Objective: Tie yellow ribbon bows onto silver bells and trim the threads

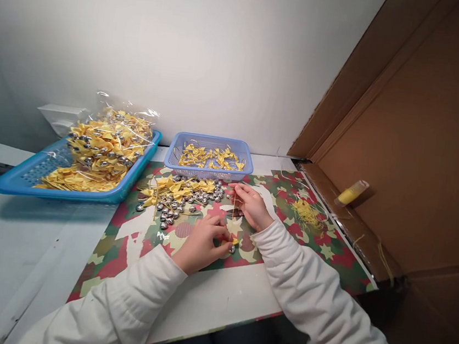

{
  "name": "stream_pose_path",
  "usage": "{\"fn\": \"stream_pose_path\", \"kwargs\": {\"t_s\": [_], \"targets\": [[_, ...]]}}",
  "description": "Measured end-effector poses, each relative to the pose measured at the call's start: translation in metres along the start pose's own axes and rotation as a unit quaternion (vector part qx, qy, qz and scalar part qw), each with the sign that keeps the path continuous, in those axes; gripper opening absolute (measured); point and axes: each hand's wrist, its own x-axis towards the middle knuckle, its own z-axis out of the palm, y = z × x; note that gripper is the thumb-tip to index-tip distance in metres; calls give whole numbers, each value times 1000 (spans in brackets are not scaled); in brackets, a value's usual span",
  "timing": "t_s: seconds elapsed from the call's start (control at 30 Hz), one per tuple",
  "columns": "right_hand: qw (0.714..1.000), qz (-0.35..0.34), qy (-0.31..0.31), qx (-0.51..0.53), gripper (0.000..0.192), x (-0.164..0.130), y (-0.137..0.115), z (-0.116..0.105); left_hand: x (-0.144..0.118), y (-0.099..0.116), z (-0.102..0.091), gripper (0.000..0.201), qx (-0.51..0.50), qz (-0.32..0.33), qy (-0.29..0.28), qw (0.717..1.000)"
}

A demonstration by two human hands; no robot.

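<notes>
My left hand [203,244] pinches a yellow ribbon bow [235,241] low over the patterned mat, with a silver bell [232,248] at its lower side. A thin yellow cord [233,212] runs upward from there. My right hand [251,207], just beyond and to the right, grips the cord's upper end between thumb and fingers. Left of both hands lies a pile of loose yellow bows [180,189] with cord stems, and silver bells [167,213] are scattered around them. A dark slim tool [233,213], partly hidden, rests beneath my right hand.
Behind the pile stands a light-blue basket [208,173] holding finished-looking bows. A larger blue basket [16,187] at left carries bows and a stuffed clear bag [109,136]. Yellow cord scraps [306,213] lie right, near a yellow thread spool [352,193] and cardboard wall [416,132].
</notes>
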Motion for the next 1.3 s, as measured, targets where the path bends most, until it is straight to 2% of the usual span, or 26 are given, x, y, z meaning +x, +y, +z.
{"fn": "stream_pose_path", "kwargs": {"t_s": [0.27,0.57,0.73,0.8,0.9,1.2,1.3], "targets": [[988,-44,61,-132,36,9,15,-19,-1,-2,-1,9,15,8,10,1000],[940,-124,99,-301,25,12,27,-19,0,2,-6,13,98,-9,58,993],[906,-183,110,-365,17,9,26,-19,-1,-10,-24,13,202,-83,141,966],[895,-205,104,-381,13,7,26,-19,-1,-18,-34,14,285,-135,166,934],[883,-232,91,-398,10,4,25,-16,-2,-28,-43,14,346,-151,132,916],[859,-281,78,-421,10,1,26,-17,0,-37,-41,15,351,-119,104,923],[852,-302,72,-422,11,-1,23,-15,1,-34,-44,17,351,-111,110,923]]}}
